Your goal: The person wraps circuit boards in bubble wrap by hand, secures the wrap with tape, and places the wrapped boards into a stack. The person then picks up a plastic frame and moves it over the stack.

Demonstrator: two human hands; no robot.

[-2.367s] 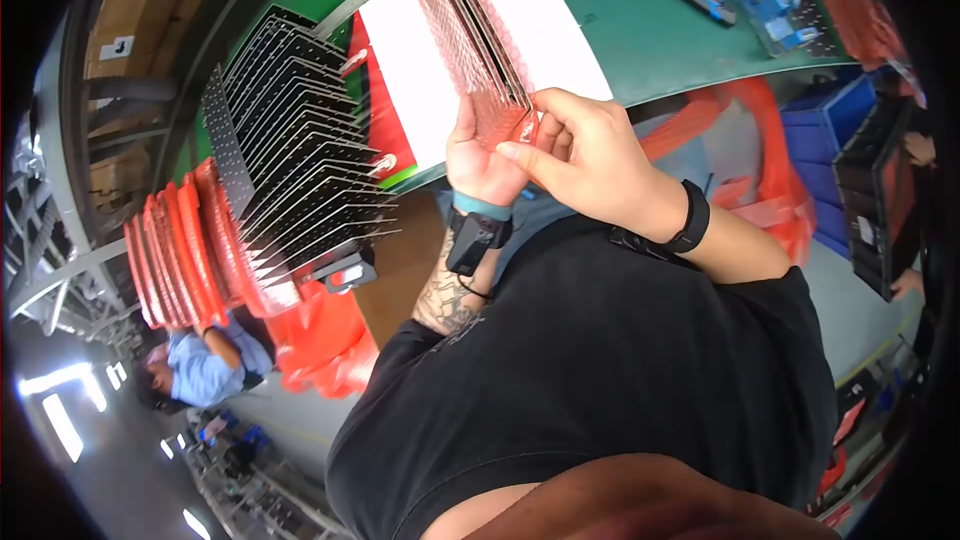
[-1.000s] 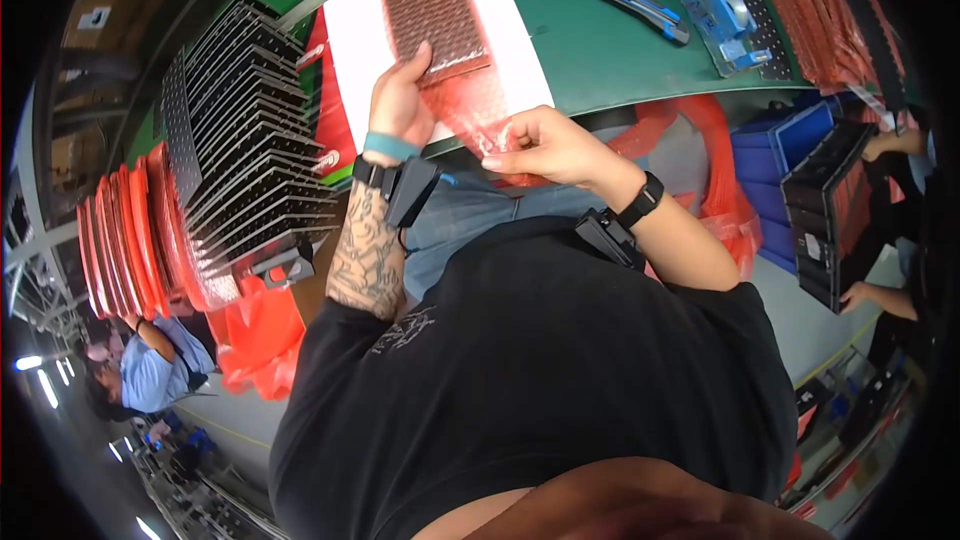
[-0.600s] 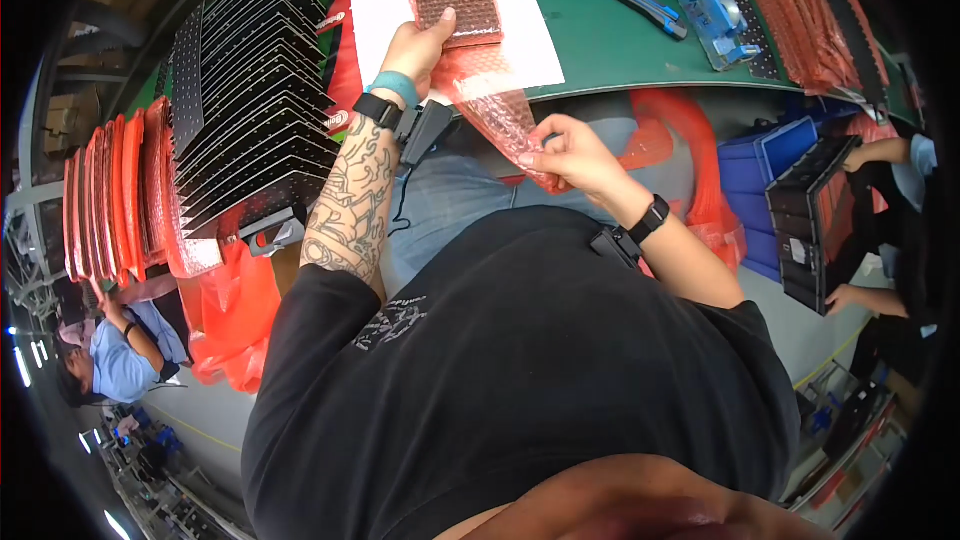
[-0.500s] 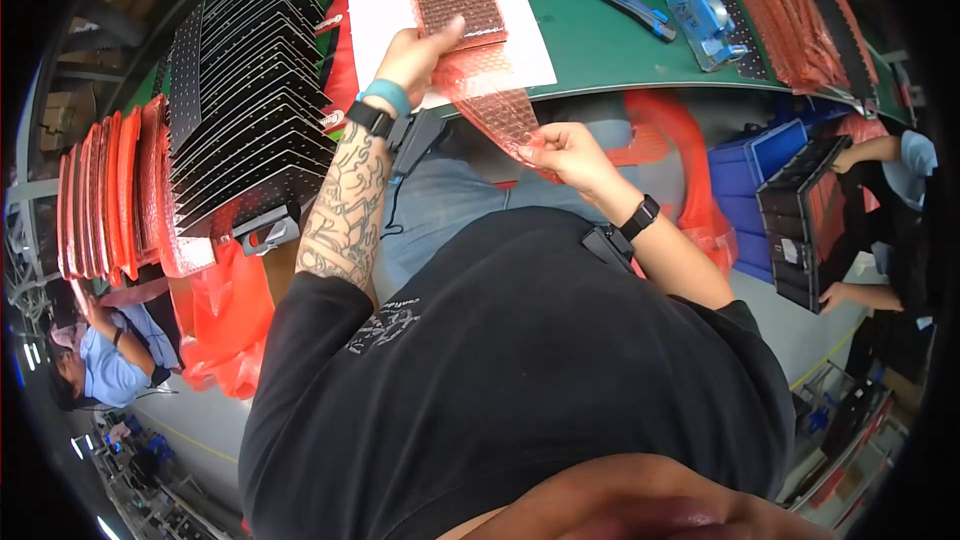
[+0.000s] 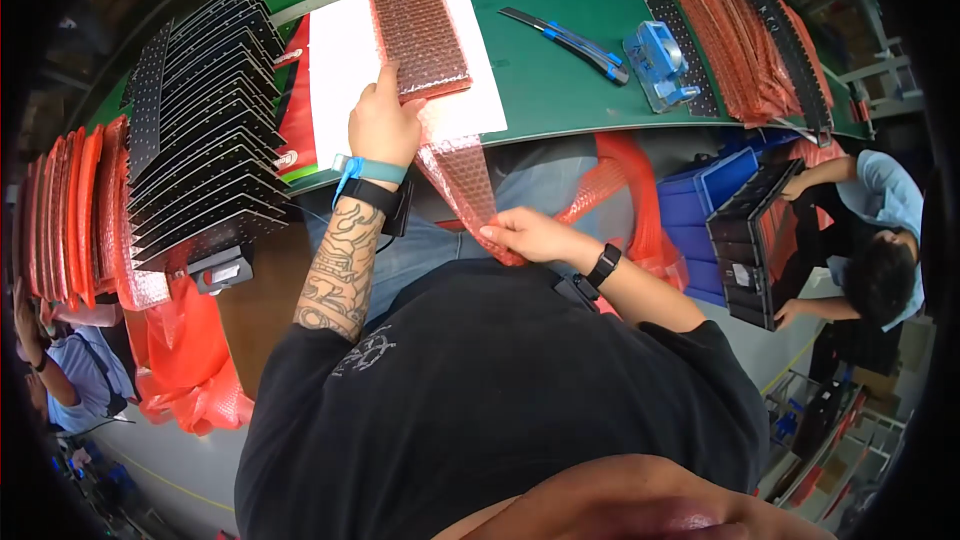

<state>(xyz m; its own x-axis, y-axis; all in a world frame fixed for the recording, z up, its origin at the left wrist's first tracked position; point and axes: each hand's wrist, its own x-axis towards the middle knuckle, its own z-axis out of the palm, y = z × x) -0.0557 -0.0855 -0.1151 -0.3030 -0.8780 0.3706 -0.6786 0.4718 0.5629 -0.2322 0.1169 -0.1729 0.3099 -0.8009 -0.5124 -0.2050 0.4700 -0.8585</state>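
Observation:
A long flat pack in red bubble wrap (image 5: 420,30) lies on a white sheet (image 5: 343,65) on the green table. From its near end a loose length of red bubble wrap (image 5: 455,172) slants down over the table edge. My left hand (image 5: 385,125) is closed at the pack's near left corner, where the loose wrap begins. One finger points up along the pack's side; the fingertips are partly hidden. Close to my body, my right hand (image 5: 535,237) pinches the lower end of the loose wrap between thumb and fingers.
On the table are a utility knife (image 5: 565,43), a blue tape dispenser (image 5: 660,65) and red-wrapped packs (image 5: 750,50). Black perforated panels (image 5: 205,110) stand at the left. To the right are blue bins (image 5: 705,225) and a person holding a black crate (image 5: 750,240).
My left hand has shifted from over the pack's near end to its left corner. The right hand has drawn the loose wrap's end down toward my body. The whole view has shifted.

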